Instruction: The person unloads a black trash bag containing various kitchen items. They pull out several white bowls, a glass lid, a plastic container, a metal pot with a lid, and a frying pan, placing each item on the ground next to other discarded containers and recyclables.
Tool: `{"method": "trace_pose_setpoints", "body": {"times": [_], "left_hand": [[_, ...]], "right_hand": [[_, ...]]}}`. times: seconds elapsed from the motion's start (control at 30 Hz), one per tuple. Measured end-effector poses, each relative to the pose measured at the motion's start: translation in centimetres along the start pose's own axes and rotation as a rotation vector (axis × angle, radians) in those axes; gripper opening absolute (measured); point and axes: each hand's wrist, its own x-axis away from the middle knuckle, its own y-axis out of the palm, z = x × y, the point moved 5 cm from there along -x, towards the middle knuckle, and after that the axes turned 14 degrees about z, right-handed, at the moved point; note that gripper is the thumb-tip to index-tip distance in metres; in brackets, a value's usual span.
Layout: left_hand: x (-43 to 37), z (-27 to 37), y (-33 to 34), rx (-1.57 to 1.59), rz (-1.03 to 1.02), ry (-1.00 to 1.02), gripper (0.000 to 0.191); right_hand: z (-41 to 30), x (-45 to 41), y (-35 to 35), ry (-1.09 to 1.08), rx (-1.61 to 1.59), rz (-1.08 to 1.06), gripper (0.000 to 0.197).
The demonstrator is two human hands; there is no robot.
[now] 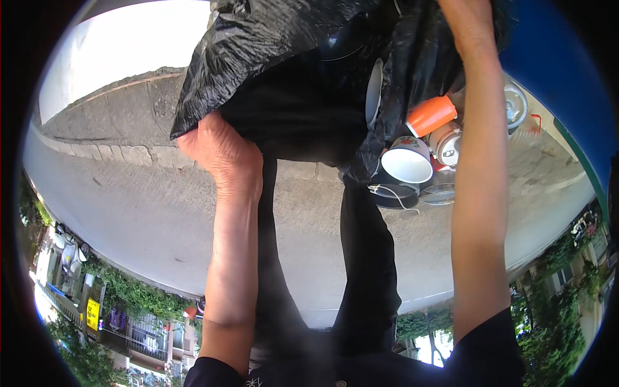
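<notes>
A large black plastic bag [275,43] hangs spread between my two arms. My left hand [222,145] grips its lower left edge, its fingertips hidden under the plastic. My right hand [464,7] is cut off at the top edge beside the bag; its fingers are out of sight. A white dish [374,92], seen edge-on, lies at the bag's inner right side. Right of the bag are a white enamel bowl with a floral pattern [407,164], an orange cup [432,116], a lidded can or cup [449,147], a dark pan-like container [394,196] and a clear round lid [437,194].
A clear plastic container [515,104] lies beyond my right forearm, near a blue panel [556,72] with a green edge. A row of kerb stones [135,156] crosses the grey pavement [145,208]. A white surface [130,53] rises at the upper left.
</notes>
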Motion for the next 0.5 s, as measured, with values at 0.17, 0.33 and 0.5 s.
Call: {"method": "trace_pose_setpoints", "body": {"times": [0.17, 0.33, 0.5], "left_hand": [[-0.7, 0.6, 3.3, -0.014, -0.025, 0.095, 0.014], [-1.6, 2.4, 5.1, -0.029, -0.014, 0.155, 0.015], [0.1, 1.7, 7.0, -0.005, -0.026, 0.019, 0.022]], "right_hand": [[-0.4, -2.2, -5.1, 0.067, -0.166, -0.026, 0.051], [1.0, 5.1, 3.4, 0.251, -0.274, -0.341, 0.050], [10.9, 7.1, 17.7, 0.325, -0.087, -0.237, 0.039]]}}
